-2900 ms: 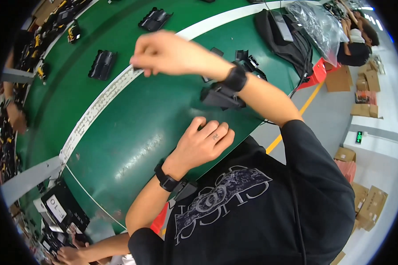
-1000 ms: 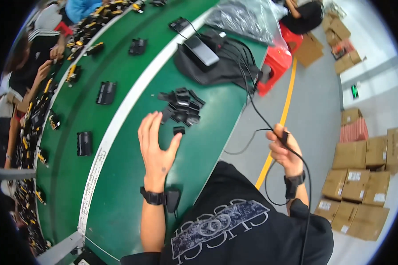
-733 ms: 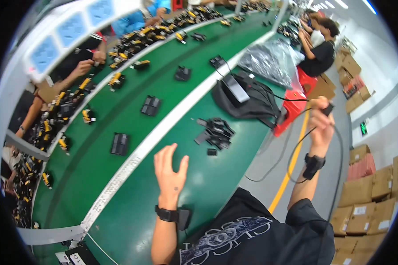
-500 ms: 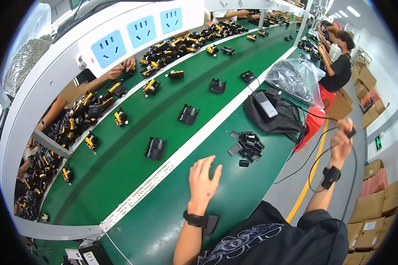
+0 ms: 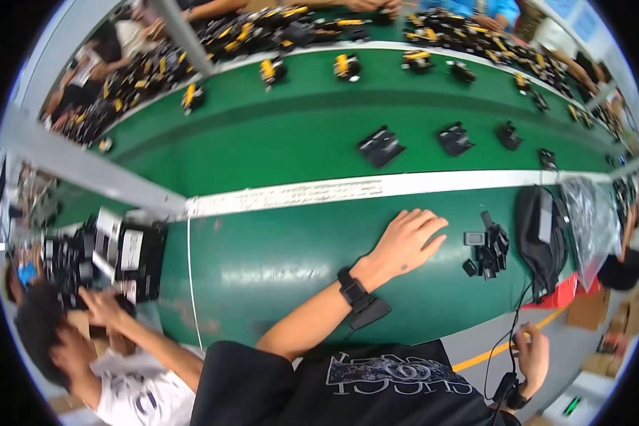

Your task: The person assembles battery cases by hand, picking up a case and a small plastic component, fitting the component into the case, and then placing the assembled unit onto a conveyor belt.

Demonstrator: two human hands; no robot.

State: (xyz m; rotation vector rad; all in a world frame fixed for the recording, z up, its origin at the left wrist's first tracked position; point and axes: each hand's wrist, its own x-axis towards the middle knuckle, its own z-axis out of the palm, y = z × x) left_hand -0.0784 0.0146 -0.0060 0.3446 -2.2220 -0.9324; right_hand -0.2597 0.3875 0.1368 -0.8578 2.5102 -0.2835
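- Right hand: we found it low at about 4 o'clock, off the table edge, fingers closed round a thin black cable; its palm side was turned from us and the wrist below it partly cut off by the picture's rim.
- Thin black cable: it ran up from that hand toward the black pouch; we could not tell where it ended.
- Left hand: we recorded it flat, palm down, fingers spread and released on the green table, holding nothing; a black wrist strap sat behind it.
- Small black parts: a loose heap just beside the left fingertips at 3 o'clock, not touching them; single shapes too small to sort.
- Clear plastic bag: right of the pouch, contents unreadable.
- Black flat units: spaced along the far lane, beyond the white strip.
- Another person: at 8 o'clock, hands on black boxes, detail blurred.
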